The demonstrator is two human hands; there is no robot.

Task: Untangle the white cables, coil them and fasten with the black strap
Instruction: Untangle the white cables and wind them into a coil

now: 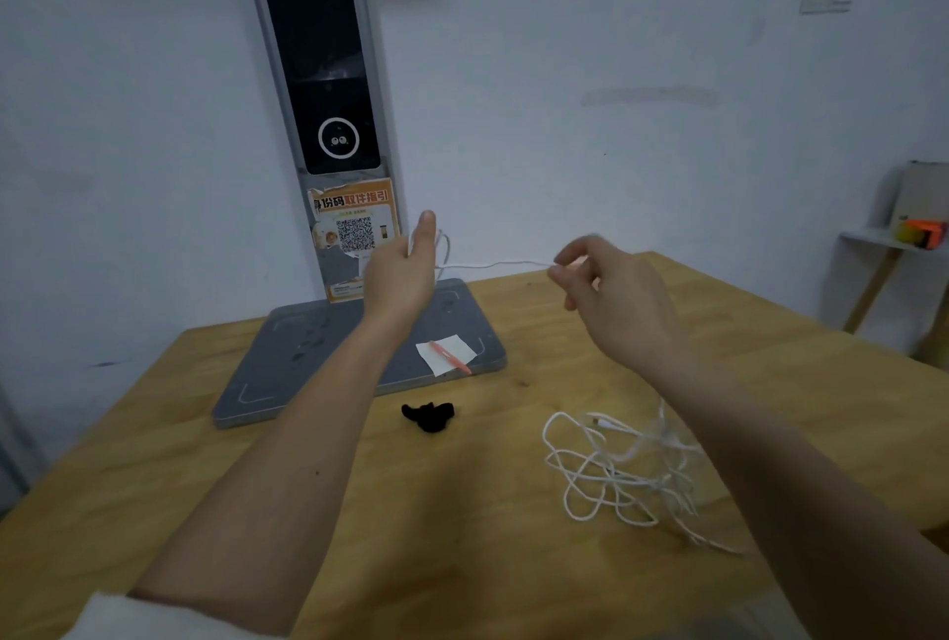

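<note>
A tangled heap of white cables (621, 470) lies on the wooden table (462, 511) at the right. One strand (493, 264) runs taut through the air between my hands. My left hand (405, 269) is raised upright with loops of that cable wound round it. My right hand (606, 280) pinches the strand at its fingertips, and the cable drops from there behind my right arm to the heap. The black strap (429, 416) lies crumpled on the table between my forearms, touched by nothing.
A grey flat base (287, 372) with a tall upright scanner post (318, 74) stands at the back of the table. A white paper slip (452, 349) and an orange pen (452, 357) lie on the base. A small side shelf (883, 241) stands at the far right.
</note>
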